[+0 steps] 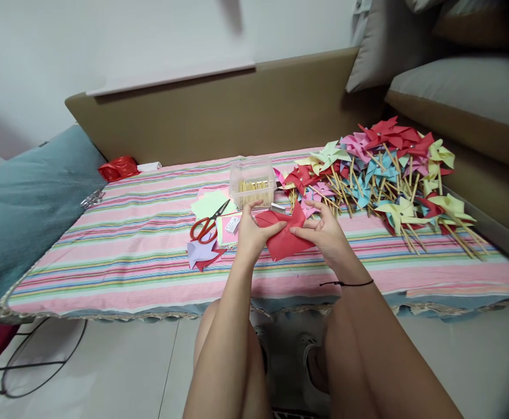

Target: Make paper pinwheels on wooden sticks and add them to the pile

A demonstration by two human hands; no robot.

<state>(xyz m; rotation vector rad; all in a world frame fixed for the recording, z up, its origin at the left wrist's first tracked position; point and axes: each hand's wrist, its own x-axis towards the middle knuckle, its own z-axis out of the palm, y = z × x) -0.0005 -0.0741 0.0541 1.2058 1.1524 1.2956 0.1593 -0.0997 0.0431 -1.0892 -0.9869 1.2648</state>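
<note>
Between my two hands is a sheet of red paper [283, 245], cut and partly folded like a pinwheel head, held above the striped cloth. My left hand [253, 233] grips its left side, thumb pressed near the paper's middle. My right hand [324, 233] pinches the right side, its thumb also close to the middle. Just beyond the hands stands a clear plastic box [252, 170] with thin wooden sticks [254, 193] in it. Left of my left hand lie red-handled scissors [208, 224], a small white box [232, 225] and cut purple paper [202, 251].
Many finished paper pinwheels [383, 169] on sticks are heaped at the right. Pale green paper [213, 203] lies behind the scissors. A red plastic bag [118, 169] sits at the far left. The striped cloth [118, 250] covers the seat, with a backrest [219, 116] behind and cushions [463, 93] at right.
</note>
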